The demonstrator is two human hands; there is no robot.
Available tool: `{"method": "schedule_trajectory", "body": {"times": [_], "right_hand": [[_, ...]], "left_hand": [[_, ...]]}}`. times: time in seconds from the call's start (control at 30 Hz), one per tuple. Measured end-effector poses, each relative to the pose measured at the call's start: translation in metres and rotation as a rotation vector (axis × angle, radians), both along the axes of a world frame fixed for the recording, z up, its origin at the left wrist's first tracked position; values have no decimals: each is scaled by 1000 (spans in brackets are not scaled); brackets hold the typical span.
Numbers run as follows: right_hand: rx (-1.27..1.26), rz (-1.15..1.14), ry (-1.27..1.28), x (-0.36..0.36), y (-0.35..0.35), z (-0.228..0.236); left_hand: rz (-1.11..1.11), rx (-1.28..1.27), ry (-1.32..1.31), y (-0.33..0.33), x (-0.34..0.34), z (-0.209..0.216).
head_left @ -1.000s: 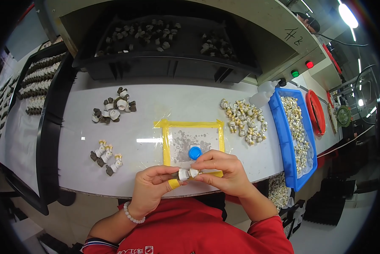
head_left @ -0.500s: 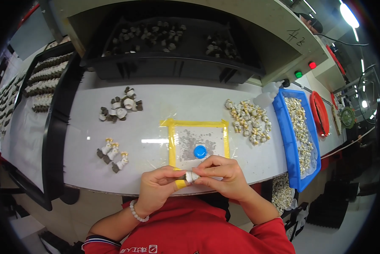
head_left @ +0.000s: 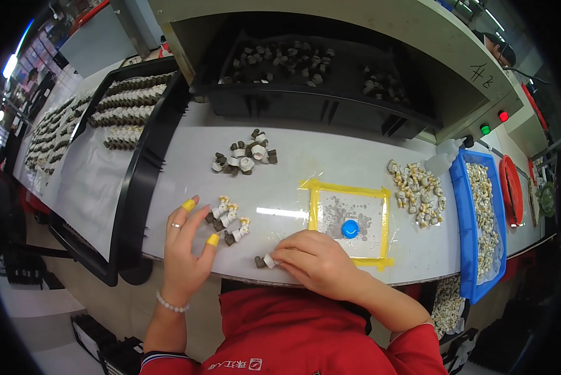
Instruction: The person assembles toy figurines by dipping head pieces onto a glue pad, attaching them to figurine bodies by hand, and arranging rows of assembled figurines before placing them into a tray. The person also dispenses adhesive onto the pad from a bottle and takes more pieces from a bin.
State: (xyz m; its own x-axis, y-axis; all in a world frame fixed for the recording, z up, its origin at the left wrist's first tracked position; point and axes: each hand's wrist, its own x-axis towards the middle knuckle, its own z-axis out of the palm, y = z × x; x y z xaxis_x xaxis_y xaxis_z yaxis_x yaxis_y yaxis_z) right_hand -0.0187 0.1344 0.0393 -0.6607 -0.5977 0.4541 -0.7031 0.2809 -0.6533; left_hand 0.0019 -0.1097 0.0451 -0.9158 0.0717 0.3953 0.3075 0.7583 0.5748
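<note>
At bench front edge [head_left: 186, 259]: right hand [head_left: 315, 262] pinches small part [head_left: 268, 260]; left hand [head_left: 186, 250] open.

Bright, even overhead light glares off the white worktop [head_left: 330, 162]; fisheye edges bend and darken.

**A pale desk and what lies on it**

The desk [head_left: 293, 165] is a long, light grey surface. Near its front edge a clear sheet bordered with yellow tape [head_left: 349, 215] lies flat, with a small blue cap [head_left: 350, 229] on it. Left of the sheet sits a small row of white-and-brown parts [head_left: 229, 220], and one more such part [head_left: 265, 260] lies at the very front edge. Farther back is a loose cluster of dark and white pieces [head_left: 244, 159]. To the right of the sheet lies a heap of pale parts [head_left: 418, 194], and beside it a blue tray [head_left: 465, 206] filled with similar parts. A black tray [head_left: 140, 187] borders the desk's left end.
</note>
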Motion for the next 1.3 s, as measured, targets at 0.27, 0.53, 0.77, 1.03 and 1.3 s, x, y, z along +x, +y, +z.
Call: {"method": "schedule_trajectory", "body": {"times": [0.27, 0.53, 0.77, 1.03, 1.3], "right_hand": [[22, 19, 79, -18, -36, -16], [48, -53, 102, -19, -46, -18], [81, -104, 138, -18, -43, -14], [86, -130, 81, -16, -46, -14], [84, -127, 0, -13, -46, -10]], "left_hand": [[-146, 77, -152, -11, -19, -10], [-189, 156, -140, -8, -19, -11], [-230, 143, -161, -12, -18, -13], [-175, 231, -192, -1, -16, -11], [-115, 223, -194, -2, -13, -16]]}}
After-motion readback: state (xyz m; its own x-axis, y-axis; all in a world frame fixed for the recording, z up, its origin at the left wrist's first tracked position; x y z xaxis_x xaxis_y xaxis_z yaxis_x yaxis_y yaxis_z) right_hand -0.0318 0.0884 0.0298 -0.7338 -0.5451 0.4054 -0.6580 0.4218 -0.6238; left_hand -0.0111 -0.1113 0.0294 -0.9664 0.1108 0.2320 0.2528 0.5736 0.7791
